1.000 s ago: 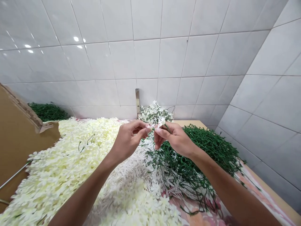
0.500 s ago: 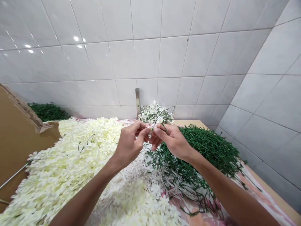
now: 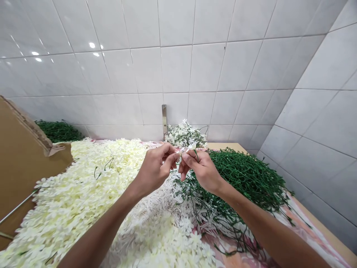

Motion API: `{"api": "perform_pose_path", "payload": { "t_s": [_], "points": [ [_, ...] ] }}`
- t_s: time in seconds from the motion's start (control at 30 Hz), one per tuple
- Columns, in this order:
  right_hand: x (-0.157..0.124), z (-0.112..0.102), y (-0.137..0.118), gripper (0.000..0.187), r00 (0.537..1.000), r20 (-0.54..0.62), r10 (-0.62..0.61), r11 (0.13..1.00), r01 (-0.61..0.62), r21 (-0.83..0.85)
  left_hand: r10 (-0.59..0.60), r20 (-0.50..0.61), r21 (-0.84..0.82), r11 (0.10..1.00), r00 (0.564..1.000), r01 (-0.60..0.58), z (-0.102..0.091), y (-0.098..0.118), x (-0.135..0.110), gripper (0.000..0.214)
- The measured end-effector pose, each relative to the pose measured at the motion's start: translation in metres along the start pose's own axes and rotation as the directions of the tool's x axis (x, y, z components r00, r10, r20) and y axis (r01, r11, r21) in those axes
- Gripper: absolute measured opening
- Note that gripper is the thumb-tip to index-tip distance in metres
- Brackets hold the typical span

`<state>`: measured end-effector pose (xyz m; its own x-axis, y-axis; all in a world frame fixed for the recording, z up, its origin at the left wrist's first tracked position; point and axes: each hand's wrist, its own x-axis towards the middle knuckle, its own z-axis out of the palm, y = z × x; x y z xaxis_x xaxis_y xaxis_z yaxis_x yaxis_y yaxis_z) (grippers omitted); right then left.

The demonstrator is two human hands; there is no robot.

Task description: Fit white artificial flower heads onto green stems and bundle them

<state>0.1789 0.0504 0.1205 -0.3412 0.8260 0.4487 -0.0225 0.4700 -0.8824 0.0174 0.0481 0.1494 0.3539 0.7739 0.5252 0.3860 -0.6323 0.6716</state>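
Observation:
My left hand (image 3: 156, 171) and my right hand (image 3: 200, 171) meet in the middle of the view, their fingertips pinching a small white artificial flower (image 3: 185, 149). The left fingers hold its pale white end, and the right fingers hold it where a thin green stem (image 3: 196, 155) sticks up. Behind the hands stands a bunch of white flowers on green stems (image 3: 185, 136). Below them lie a heap of cream artificial blossoms (image 3: 83, 212), white plastic sprigs (image 3: 178, 201) and a tangled pile of green stems (image 3: 245, 178).
A cardboard sheet (image 3: 25, 175) with a thin metal rod (image 3: 16, 210) lies at the left, and another green heap (image 3: 60, 131) sits behind it. White tiled walls (image 3: 175, 70) rise behind, with a metal bracket (image 3: 164, 119). Floral cloth (image 3: 237, 253) covers the wooden table (image 3: 326, 230).
My hands have drawn closer together around the small flower. The view has shifted slightly, and the heaps have not visibly changed.

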Motion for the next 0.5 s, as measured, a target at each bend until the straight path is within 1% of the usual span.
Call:
{"api": "perform_pose_path", "payload": {
  "t_s": [0.13,0.3,0.4,0.5],
  "points": [
    [0.001,0.000,0.004,0.042,1.000,0.017,-0.012,1.000,0.012,-0.009,-0.001,0.008,-0.026,1.000,1.000,0.002,0.001,-0.002,0.001,0.019],
    [0.001,-0.001,0.009,0.041,1.000,0.015,-0.025,0.999,0.025,-0.046,-0.010,0.009,-0.018,1.000,1.000,0.010,0.001,-0.005,0.002,0.019],
    [0.002,-0.002,0.010,0.042,1.000,0.005,-0.028,0.995,0.028,-0.100,-0.018,0.013,0.002,1.000,1.000,0.018,0.002,-0.008,0.003,0.020],
    [0.002,-0.001,0.007,0.043,0.999,-0.035,-0.041,0.982,0.034,-0.185,-0.021,0.008,0.017,1.000,1.000,0.021,0.005,-0.011,0.004,0.021]
  ]
}}
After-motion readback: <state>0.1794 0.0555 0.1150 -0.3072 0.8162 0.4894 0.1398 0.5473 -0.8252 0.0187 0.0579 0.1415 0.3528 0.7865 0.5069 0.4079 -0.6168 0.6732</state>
